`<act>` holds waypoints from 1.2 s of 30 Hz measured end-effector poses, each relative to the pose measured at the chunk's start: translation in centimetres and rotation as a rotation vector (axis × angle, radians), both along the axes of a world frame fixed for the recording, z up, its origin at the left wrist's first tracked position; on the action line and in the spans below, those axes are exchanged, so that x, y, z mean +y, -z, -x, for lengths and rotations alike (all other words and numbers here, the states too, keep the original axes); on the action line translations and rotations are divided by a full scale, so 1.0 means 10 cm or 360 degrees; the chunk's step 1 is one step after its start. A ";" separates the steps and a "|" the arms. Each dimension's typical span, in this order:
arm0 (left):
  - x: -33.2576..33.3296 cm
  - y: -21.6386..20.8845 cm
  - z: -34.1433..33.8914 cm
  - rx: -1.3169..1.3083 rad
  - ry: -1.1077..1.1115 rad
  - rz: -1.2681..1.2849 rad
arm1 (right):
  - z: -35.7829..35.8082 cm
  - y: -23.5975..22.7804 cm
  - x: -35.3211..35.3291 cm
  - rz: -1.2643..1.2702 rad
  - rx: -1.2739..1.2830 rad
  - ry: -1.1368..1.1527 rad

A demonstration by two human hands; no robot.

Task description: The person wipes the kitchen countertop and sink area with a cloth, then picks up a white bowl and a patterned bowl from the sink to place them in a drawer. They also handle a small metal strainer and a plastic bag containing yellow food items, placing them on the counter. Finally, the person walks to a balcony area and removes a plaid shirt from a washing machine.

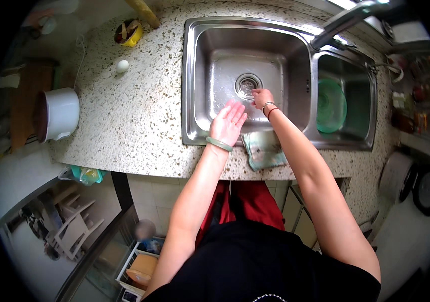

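Note:
Over the large steel sink basin (215,60), my left hand (228,124) lies palm up with its fingers stretched out and nothing in it. A pale green bangle (219,144) circles that wrist. My right hand (262,97) is above the sink, close to the drain (248,85), its fingers curled together; whether anything is inside them is hidden. Bracelets (269,106) sit on the right wrist. Below the hands, a damp-looking, pale green and white cloth (265,153) drapes over the sink's front rim.
A green plastic bowl (332,106) sits in the smaller right basin, and a faucet (343,25) reaches over the sink's far right. On the speckled counter (134,116) are a white egg (122,66), a yellow bowl (133,35) and a white pot (63,114).

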State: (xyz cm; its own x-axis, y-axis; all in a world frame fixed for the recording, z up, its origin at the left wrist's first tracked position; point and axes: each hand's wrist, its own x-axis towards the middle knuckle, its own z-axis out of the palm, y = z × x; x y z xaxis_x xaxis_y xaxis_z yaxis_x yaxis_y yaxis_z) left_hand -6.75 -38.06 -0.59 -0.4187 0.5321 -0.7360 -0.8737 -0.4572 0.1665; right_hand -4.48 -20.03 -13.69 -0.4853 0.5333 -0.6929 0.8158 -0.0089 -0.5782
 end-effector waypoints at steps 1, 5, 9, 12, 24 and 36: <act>0.04 0.07 0.05 -0.0019 -0.0022 0.0026 | 0.08 0.19 0.02 -0.0078 -0.0041 -0.0126; 0.20 0.31 0.18 0.0005 0.0029 0.0140 | 0.26 0.66 0.04 -0.0192 -0.0236 -0.0530; 0.46 0.68 0.29 -0.0035 0.0122 0.0217 | 0.31 0.94 0.06 -0.0173 -0.0227 -0.0484; 0.71 1.04 0.38 -0.0025 0.0159 0.0335 | 0.36 0.93 0.07 -0.0071 -0.0275 -0.0424; 1.14 1.67 0.51 0.0068 0.0126 0.0730 | 0.33 0.56 0.09 -0.0269 -0.0466 -0.0864; 1.01 1.42 0.58 0.0044 0.0372 0.0734 | 0.14 0.43 0.03 -0.0635 0.0052 -0.0709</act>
State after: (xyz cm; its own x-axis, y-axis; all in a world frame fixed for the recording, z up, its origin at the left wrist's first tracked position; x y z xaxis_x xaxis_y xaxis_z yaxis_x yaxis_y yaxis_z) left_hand -12.60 -27.93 -14.80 -0.3500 0.2368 -0.9063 -0.9361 -0.1240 0.3291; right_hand -5.93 -19.77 -18.00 -0.7395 0.4893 -0.4622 0.6729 0.5531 -0.4912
